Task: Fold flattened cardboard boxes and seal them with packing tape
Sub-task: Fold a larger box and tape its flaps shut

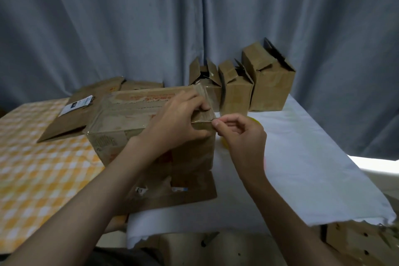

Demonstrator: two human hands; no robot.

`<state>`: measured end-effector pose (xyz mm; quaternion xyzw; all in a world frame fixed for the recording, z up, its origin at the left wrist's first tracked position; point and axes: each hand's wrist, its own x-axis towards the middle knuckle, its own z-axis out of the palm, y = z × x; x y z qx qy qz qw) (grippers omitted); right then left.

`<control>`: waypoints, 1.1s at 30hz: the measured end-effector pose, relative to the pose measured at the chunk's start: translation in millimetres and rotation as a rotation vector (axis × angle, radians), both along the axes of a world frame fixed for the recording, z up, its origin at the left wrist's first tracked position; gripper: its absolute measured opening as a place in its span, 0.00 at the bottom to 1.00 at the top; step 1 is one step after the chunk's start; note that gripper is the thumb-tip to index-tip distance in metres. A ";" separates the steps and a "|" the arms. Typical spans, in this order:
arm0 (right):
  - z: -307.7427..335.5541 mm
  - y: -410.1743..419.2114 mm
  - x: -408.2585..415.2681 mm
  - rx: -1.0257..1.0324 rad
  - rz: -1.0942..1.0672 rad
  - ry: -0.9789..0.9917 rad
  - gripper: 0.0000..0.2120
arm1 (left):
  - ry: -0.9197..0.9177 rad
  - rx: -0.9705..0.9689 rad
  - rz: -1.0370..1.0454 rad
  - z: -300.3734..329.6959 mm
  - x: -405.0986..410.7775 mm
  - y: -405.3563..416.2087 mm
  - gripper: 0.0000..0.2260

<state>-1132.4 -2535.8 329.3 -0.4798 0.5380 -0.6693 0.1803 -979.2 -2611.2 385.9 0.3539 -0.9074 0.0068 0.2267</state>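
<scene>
Folded cardboard box (151, 127) sits on the surface (302, 157), straddling the seam between a yellow-checked cloth (38, 175) on the left and a white cloth (313, 170) on the right. Top flaps closed; a strip of clear packing tape (205, 95) runs across the box's right end and over the near top corner. Left hand (174, 121) lies on that right end, fingers curled over the top edge, thumb pressed to the front face just below the corner. Right hand (241, 134) just beside the same corner, thumb and forefinger pinched together at the tape's edge, other fingers loosely curled. Something yellow (255, 120) shows behind the right hand, mostly hidden; cannot tell what it is. Flattened cardboard (172, 194) lies under the box's near side. More flattened boxes (86, 106) lie behind on the checked cloth, one bearing a white label. Three small folded boxes (244, 84) stand in a row at the back, top flaps open, touching one another. Grey-blue curtain (151, 17) hangs behind.
</scene>
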 end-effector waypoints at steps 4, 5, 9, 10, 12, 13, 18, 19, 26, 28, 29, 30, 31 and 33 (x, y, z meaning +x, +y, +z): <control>0.9 -0.6 0.9 0.028 -0.006 -0.045 0.06 | 0.041 0.118 -0.027 13.1 4.0 -1.5 0.18; 3.9 -1.6 1.8 0.035 -0.002 -0.068 0.07 | 0.059 0.145 -0.040 15.7 4.1 -4.2 0.15; 13.9 -12.7 5.8 0.137 0.003 -0.027 0.14 | 0.036 0.161 -0.108 21.3 -0.5 -22.7 0.12; 14.0 -15.6 6.4 0.159 0.011 -0.034 0.14 | 0.010 0.165 -0.117 21.1 -2.0 -29.4 0.12; 11.6 -20.2 6.3 0.184 0.020 -0.081 0.13 | -0.055 0.166 -0.110 20.3 -5.1 -46.1 0.13; 10.3 -20.9 6.2 0.191 0.022 -0.099 0.13 | -0.090 0.169 -0.097 19.9 -6.2 -55.9 0.14; 11.0 -15.3 7.1 0.171 0.029 -0.130 0.12 | -0.200 0.195 -0.051 22.9 -20.4 -90.1 0.14; 11.3 -14.9 7.1 0.162 0.029 -0.129 0.11 | -0.205 0.217 -0.037 23.8 -24.6 -93.3 0.13; 8.0 -13.3 9.8 0.111 0.017 -0.078 0.06 | -0.198 0.391 0.148 21.7 -41.7 -101.9 0.17; 6.8 -12.6 9.4 0.109 0.050 -0.130 0.06 | -0.242 0.440 0.184 22.3 -44.9 -99.4 0.19; 6.7 -12.7 8.8 0.111 0.061 -0.156 0.06 | -0.251 0.445 0.189 23.3 -46.1 -97.9 0.19; 6.9 -12.5 8.2 0.115 0.069 -0.179 0.07 | -0.261 0.422 0.182 24.2 -46.9 -96.3 0.18; 7.1 -12.4 7.9 0.121 0.072 -0.196 0.08 | -0.275 0.365 0.160 24.8 -47.6 -95.1 0.17; 7.4 -11.8 7.6 0.131 0.063 -0.198 0.08 | -0.284 0.234 0.073 24.2 -48.0 -91.5 0.14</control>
